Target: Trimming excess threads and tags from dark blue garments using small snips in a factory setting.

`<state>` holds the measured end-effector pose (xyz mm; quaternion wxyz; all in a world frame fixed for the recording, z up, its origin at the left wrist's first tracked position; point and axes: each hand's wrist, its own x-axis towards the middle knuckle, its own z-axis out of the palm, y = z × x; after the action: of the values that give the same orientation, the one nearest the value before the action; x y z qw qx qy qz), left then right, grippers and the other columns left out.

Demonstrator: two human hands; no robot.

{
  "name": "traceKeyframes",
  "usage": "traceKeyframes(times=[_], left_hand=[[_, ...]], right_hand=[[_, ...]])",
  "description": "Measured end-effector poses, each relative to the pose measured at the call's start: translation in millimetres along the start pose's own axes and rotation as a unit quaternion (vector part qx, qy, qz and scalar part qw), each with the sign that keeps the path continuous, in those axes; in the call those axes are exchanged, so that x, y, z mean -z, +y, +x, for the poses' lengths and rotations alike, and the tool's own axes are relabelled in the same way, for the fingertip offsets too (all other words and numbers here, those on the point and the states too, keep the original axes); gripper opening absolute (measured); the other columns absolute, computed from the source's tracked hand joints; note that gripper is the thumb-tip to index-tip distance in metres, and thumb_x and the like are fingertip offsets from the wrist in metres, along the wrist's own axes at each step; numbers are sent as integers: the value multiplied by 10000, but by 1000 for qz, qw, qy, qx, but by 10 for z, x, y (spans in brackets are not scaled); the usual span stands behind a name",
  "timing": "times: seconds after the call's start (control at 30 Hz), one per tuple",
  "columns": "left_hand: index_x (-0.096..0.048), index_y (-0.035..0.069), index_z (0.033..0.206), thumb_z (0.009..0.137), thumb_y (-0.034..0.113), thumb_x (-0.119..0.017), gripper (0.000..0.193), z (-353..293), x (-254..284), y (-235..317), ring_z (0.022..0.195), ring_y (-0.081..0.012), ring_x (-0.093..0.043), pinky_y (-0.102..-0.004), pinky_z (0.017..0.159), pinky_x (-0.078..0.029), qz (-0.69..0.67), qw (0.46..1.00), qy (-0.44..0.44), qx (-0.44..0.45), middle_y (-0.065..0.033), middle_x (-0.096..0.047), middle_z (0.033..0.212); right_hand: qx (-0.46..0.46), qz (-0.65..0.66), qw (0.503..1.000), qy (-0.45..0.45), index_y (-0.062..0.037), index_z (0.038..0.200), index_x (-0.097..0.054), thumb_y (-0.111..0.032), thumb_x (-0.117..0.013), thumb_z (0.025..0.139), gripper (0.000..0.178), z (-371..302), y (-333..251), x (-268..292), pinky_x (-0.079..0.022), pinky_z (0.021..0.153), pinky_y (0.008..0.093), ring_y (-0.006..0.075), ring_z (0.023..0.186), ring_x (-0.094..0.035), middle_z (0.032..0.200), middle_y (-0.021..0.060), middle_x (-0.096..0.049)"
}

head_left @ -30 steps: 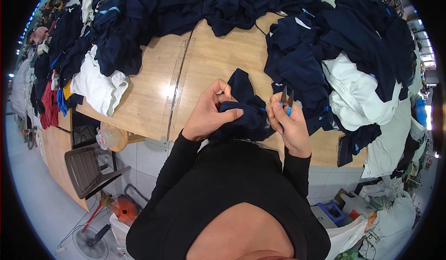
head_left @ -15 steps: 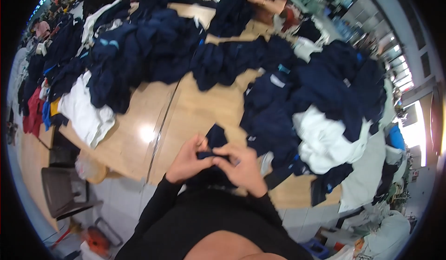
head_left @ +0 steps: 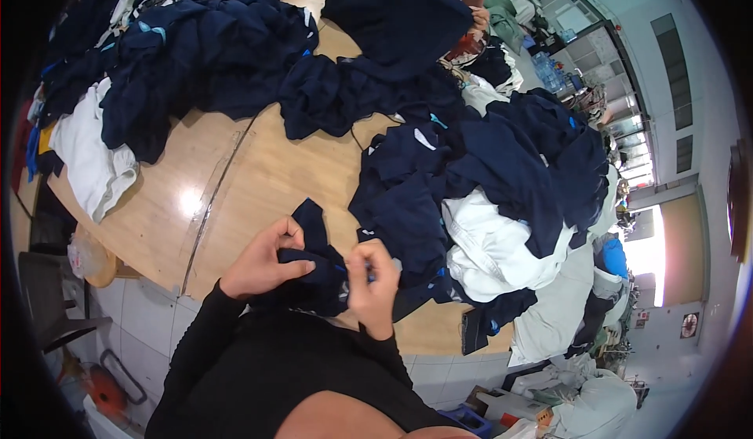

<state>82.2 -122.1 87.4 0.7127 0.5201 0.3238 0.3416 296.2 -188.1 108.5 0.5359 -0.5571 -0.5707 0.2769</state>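
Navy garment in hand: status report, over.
Left fingers holding navy garment. Right fingers curled beside it, contents unclear. Navy clothes pile close on the right.

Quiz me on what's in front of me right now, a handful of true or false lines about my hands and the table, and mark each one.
1. The left hand holds navy cloth. True.
2. The right hand lies flat with its fingers spread. False: its fingers are curled.
3. A white garment lies on the left part of the tabletop. True.
4. The tabletop is glossy black. False: it is pale, wood-coloured.
5. Another person's hand shows near the top of the view. True.
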Motion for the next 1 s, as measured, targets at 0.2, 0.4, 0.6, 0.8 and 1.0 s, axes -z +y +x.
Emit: traceKeyframes(times=[0.2,0.4,0.6,0.8,1.0], left_hand=[[-515,87,1066,903,-67,-806,367,-136,-119,94,945,-29,-571,-219,820,-478,-28,1000,-4,10,34,-562,991],[-523,80,1071,920,-65,-791,340,-153,-87,-68,1029,-62,-576,-252,916,-480,9,999,-15,-32,20,-569,1017],[-542,82,1094,923,-84,-806,356,-153,-97,95,1101,-103,-656,-274,984,-519,13,998,3,-65,-2,-621,1075],[-543,89,1087,931,-38,-835,354,-163,-73,108,1030,-73,-658,-245,933,-512,-26,999,-19,-32,12,-646,1019],[-538,92,1097,935,-8,-850,366,-207,-71,85,1011,-64,-648,-241,928,-497,-5,999,-34,-40,18,-643,1025]], right_hand=[[-26,45,996,67,-11,1061,-709,-74,-747,1025,81,36,46,88,-432,677,221,41,772,-541,975,28,-708],[-129,-57,978,-151,8,1146,-795,-145,-861,944,263,-120,-183,15,-436,603,261,55,676,-526,850,21,-745],[-142,24,984,-103,18,1039,-764,-86,-766,1018,106,-52,-276,8,-518,743,262,60,819,-620,847,-8,-718],[-154,74,981,-96,18,1061,-771,-146,-684,1094,188,-29,-270,56,-456,768,233,58,839,-598,911,2,-734],[-191,96,973,-85,23,1052,-764,-155,-684,1094,200,-127,-254,33,-441,757,233,51,829,-585,908,-8,-726]])
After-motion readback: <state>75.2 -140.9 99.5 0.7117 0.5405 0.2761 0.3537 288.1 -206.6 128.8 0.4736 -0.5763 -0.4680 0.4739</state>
